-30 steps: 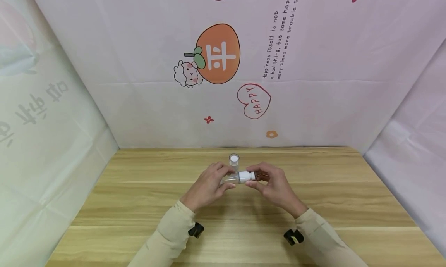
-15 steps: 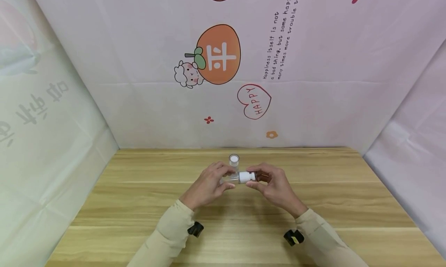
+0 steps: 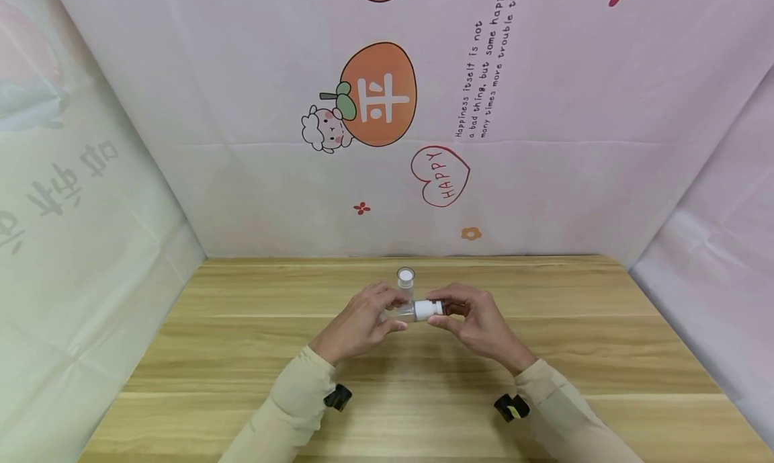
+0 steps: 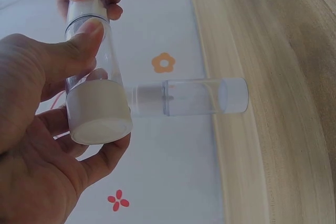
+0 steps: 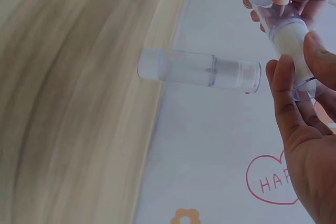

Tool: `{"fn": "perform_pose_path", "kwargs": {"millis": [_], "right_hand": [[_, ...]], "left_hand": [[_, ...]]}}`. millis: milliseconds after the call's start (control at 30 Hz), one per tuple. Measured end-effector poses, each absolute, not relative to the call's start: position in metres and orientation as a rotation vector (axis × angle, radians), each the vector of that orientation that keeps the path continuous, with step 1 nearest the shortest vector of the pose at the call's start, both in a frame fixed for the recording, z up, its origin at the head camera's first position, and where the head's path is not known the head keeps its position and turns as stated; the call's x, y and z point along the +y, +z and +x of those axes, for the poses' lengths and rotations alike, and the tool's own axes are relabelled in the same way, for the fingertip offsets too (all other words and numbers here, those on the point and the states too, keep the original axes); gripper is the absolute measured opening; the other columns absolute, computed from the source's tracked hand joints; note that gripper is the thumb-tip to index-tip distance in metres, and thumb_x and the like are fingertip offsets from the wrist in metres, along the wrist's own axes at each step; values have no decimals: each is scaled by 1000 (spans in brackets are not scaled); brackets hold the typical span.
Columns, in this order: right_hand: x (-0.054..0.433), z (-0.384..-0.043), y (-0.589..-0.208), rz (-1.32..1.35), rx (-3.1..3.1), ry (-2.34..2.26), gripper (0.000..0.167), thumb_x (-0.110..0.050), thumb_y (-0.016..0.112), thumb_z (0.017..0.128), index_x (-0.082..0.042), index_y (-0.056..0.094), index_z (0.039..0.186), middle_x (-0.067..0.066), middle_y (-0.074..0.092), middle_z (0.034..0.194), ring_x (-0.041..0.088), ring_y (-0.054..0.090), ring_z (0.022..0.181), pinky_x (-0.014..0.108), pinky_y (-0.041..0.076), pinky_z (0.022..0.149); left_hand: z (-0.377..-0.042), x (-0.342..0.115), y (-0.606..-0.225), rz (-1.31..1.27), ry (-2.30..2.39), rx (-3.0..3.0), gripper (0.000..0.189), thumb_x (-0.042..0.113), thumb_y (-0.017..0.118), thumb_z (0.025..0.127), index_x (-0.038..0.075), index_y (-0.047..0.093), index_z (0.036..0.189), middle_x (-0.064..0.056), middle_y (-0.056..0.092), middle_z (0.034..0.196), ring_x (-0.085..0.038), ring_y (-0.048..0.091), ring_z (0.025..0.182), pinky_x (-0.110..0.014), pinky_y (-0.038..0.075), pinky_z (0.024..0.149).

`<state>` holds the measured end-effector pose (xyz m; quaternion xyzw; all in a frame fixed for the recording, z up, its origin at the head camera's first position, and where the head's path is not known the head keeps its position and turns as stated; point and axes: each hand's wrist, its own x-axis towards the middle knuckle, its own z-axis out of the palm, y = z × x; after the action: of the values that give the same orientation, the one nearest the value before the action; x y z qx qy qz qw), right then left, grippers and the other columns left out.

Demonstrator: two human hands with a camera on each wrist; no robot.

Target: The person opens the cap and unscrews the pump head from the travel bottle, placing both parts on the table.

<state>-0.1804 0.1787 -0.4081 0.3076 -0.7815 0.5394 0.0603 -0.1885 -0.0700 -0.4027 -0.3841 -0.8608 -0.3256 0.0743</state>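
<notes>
A clear airless pump bottle [image 3: 426,310] with a white collar lies sideways in the air between both hands. My left hand [image 3: 361,318] grips its transparent body; in the left wrist view the thumb presses on the clear wall, above the white base [image 4: 100,113]. My right hand [image 3: 480,320] pinches the white collar end between thumb and fingers. In the right wrist view, a clear rim shows beyond that white collar [image 5: 292,45], partly hidden by the fingers. Behind the hands, a second similar bottle [image 5: 186,68] stands upright on the table, touched by neither hand.
The wood-grain table [image 3: 254,369] meets a printed white cloth backdrop [image 3: 272,201] just behind the standing bottle. More cloth hangs at the left and right sides. Black devices [image 3: 338,397] are worn at both wrists.
The held bottle has dipped slightly at its collar end and both hands keep their grip. The standing bottle has stayed in place.
</notes>
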Motion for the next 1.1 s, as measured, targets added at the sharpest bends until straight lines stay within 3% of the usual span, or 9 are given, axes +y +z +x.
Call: {"fn": "perform_pose_path", "kwargs": {"millis": [333,633,1100], "right_hand": [[177,-179,-400,942,-2458,1517,29,1,79,85,-2,73,113,7,69,105,19,68,86,36,60,78],[175,-177,-395,934,-2509,1397,28,3,80,84,0,73,111,4,67,101,14,68,83,27,59,78],[170,-178,-403,992,-2309,1330,31,1,83,80,-1,73,109,5,69,101,20,71,85,30,60,76]], "left_hand": [[-187,-69,-399,-1146,-972,-2653,36,21,77,92,5,66,122,-4,64,112,-17,60,100,-35,53,85],[-187,-68,-396,-1155,-963,-2705,33,21,76,92,6,66,120,-1,64,109,-18,61,99,-35,53,86],[-193,-72,-394,-1169,-1043,-2657,36,16,79,90,5,67,122,-7,67,110,-24,65,99,-36,54,85]]}}
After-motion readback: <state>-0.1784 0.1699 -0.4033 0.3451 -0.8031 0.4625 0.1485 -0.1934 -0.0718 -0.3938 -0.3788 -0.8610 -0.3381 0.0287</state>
